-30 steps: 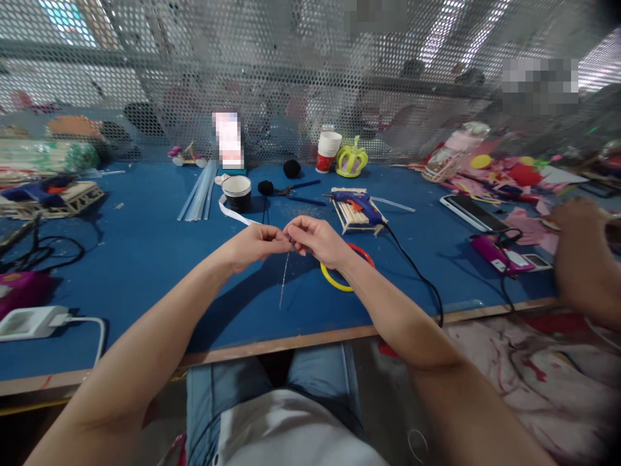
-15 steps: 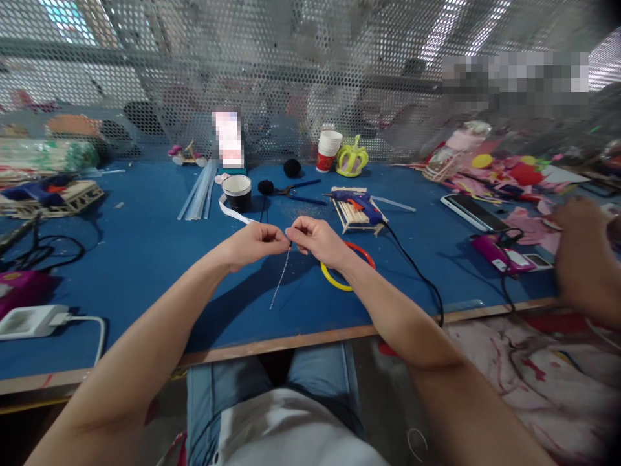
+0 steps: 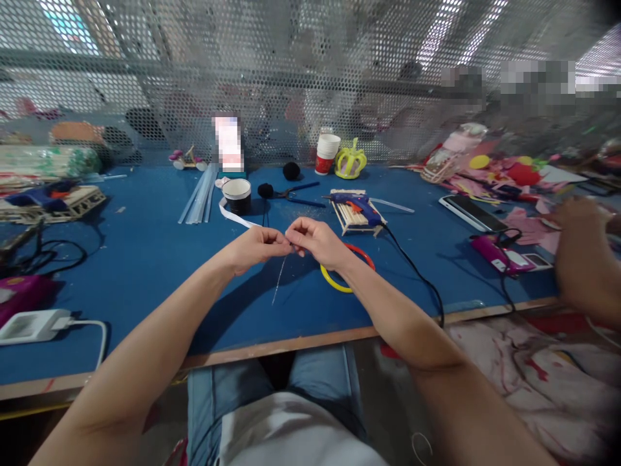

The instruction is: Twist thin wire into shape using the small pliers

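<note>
Over the middle of the blue table my left hand [image 3: 255, 249] and my right hand [image 3: 317, 243] meet fingertip to fingertip. Both are closed in a pinch on the upper end of a thin, silvery twisted wire [image 3: 279, 279], which dangles free below them. A small dark bit shows between the fingertips, too small to name. Under my right wrist lies a red and yellow ring [image 3: 334, 283]. Behind my left hand is a black cup with a white rim [image 3: 237, 200], beside a white ribbon [image 3: 233, 215].
A blue glue gun [image 3: 356, 202] rests on a small stick rack, its black cord trailing right. Pliers [image 3: 295, 194], black balls [image 3: 291, 171], paper cups [image 3: 327, 155] and glue sticks [image 3: 200, 194] lie farther back. At right are a phone [image 3: 470, 212] and another person's arm [image 3: 585, 259].
The wire's lower end has swung slightly right, and the dark bit at its top is more covered by my fingers. My hands have barely moved.
</note>
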The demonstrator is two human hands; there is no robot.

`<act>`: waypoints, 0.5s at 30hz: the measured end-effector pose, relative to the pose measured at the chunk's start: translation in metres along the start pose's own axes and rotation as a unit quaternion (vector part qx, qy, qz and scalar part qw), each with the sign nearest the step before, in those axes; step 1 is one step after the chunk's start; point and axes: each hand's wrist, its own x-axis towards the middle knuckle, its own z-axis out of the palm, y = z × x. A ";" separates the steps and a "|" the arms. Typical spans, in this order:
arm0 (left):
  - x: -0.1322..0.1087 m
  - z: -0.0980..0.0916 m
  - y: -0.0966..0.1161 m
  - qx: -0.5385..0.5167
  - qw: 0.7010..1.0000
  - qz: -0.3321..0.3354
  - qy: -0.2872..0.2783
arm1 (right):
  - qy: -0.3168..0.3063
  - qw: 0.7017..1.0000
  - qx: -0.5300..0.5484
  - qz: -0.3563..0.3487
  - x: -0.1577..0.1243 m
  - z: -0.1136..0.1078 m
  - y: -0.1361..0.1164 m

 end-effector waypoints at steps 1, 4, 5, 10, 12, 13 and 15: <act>0.000 0.000 0.000 0.002 1.000 -0.002 0.004 | 0.002 1.000 -0.002 0.003 0.000 -0.001 0.000; 0.000 0.001 0.000 0.020 0.999 0.014 0.023 | 0.014 1.000 -0.021 0.008 0.000 -0.002 0.002; 0.001 0.002 0.000 0.026 0.999 0.027 0.026 | 0.019 0.999 -0.027 0.011 0.000 -0.002 0.002; 0.001 0.006 0.000 0.033 0.998 0.051 0.018 | 0.049 0.997 -0.050 0.025 0.000 0.001 0.006; 0.001 0.006 0.000 0.020 0.999 0.046 0.008 | 0.060 0.996 -0.057 0.014 0.000 0.002 0.009; 0.002 0.006 0.000 0.012 0.999 0.040 0.003 | 0.061 0.997 -0.054 0.007 0.000 0.003 0.009; 0.002 0.005 0.000 -0.006 1.000 0.026 -0.004 | 0.041 0.999 -0.026 -0.003 0.001 0.002 0.010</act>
